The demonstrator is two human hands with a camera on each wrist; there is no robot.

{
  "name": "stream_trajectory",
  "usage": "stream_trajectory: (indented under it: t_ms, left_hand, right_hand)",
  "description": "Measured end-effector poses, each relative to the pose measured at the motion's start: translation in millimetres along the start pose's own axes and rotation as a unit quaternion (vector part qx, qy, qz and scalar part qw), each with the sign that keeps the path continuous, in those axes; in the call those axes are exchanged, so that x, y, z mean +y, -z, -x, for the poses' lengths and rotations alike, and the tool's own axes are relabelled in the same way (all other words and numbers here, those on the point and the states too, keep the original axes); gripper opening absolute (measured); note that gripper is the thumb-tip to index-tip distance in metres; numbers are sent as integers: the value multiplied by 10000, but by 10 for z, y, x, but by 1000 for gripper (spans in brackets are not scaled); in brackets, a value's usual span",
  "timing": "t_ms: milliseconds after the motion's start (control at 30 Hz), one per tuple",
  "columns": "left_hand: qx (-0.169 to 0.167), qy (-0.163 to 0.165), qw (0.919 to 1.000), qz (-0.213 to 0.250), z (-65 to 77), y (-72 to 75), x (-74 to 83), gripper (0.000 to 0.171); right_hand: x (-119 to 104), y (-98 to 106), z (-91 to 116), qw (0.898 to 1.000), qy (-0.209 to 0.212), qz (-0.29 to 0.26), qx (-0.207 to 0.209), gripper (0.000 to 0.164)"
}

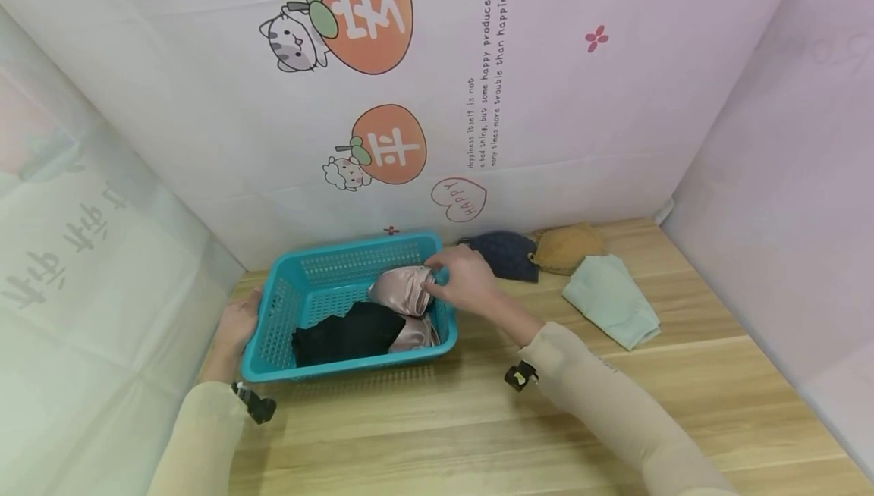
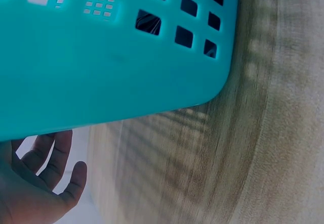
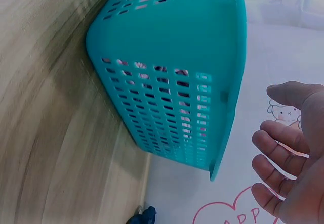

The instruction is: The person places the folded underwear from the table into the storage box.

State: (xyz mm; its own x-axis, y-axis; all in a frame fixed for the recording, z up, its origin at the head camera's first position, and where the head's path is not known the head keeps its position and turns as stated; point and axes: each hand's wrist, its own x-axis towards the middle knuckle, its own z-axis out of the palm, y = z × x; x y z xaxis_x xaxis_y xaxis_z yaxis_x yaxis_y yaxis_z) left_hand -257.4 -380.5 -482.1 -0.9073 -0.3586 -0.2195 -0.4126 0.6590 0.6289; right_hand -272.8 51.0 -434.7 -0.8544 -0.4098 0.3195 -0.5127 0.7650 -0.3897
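A turquoise plastic basket [image 1: 310,371] stands on the wooden table. Inside it, a folded shiny pink cloth item [image 1: 399,289] lies at the right, another pink piece [image 1: 414,334] is below that, and a black cloth item [image 1: 348,334] lies along the near side. My right hand [image 1: 467,280] hovers over the basket's right rim beside the upper pink item; the right wrist view has its thumb and fingers spread with nothing between them. My left hand [image 1: 239,321] is at the basket's left side, its loosely bent fingers [image 2: 55,161] touching the rim, some fingertips hidden behind it.
To the right of the basket lie a navy folded cloth item [image 1: 508,255], a mustard one [image 1: 568,248] and a mint green one [image 1: 611,300]. A printed white sheet [image 1: 546,117] hangs behind the table [image 1: 478,420], with more sheeting along both sides.
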Motion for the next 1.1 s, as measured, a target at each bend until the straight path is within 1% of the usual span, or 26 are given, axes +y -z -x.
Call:
stream_trajectory:
  t_ms: [100, 267, 500, 733, 867, 967, 1100]
  left_hand:
    - [-42, 114, 9999, 77, -10, -2, -6, 100]
    - [-43, 97, 9999, 44, -25, 4, 2, 101]
    - [-90, 66, 9999, 6, -29, 9, -6, 100]
    - [-93, 126, 9999, 42, -19, 9, -6, 100]
    - [-68, 117, 9999, 64, -3, 7, -10, 95]
    - [-44, 92, 9999, 94, 1, 6, -18, 91]
    - [16, 67, 9999, 89, -2, -3, -25, 91]
  right_hand:
    - [38, 15, -2, 9999, -32, 108, 23, 37]
    - [110, 57, -3, 9997, -110, 214, 81, 39]
    - [231, 118, 5, 9992, -366, -85, 151, 40]
    - [344, 182, 42, 9977, -526, -333, 273, 40]
    - [423, 198, 54, 9973, -596, -346, 267, 40]
    - [490, 205, 53, 9973, -642, -243, 246, 41]
    - [562, 220, 56, 9971, -697, -163, 259, 42]
